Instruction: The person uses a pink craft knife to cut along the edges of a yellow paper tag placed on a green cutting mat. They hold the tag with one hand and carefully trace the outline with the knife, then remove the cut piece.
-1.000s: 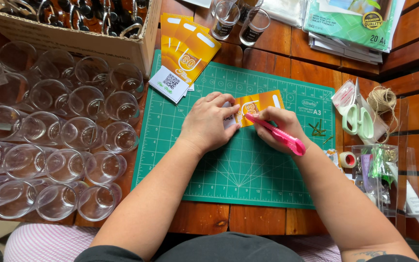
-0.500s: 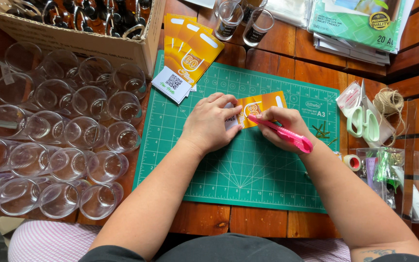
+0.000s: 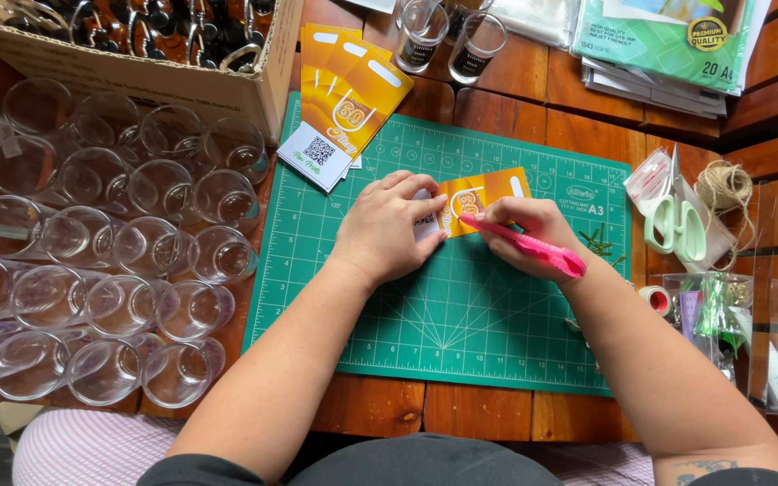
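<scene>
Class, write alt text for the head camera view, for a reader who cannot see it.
A person's left hand presses an orange card flat on a green cutting mat, while the right hand holds a pink craft knife against it. Empty clear glass cups crowd the wooden table to the left; more orange cards lie above.

Landmark: cutting mat [image 3: 461, 360], flat on wooden table [image 3: 497, 81].

- Card [image 3: 483, 191] on mat, upper middle.
- Left hand [image 3: 389, 229] on mat, pressing card's left end.
- Right hand [image 3: 524, 236] on mat, just right of left hand, gripping craft knife [image 3: 533, 247]; knife tip on card.
- Stack of cards [image 3: 348, 85] overlapping mat's top-left corner.
- Cardboard box [image 3: 137, 72] beyond mat's top-left corner.
- Cluster of glass jars [image 3: 110, 243] left of mat.
- Two small jars [image 3: 447, 36] behind mat's top edge.
- Paper packs [image 3: 668, 45] behind mat, to right.
- Scissors [image 3: 673, 220] just right of mat; twine ball [image 3: 724, 187] right of scissors.
</scene>
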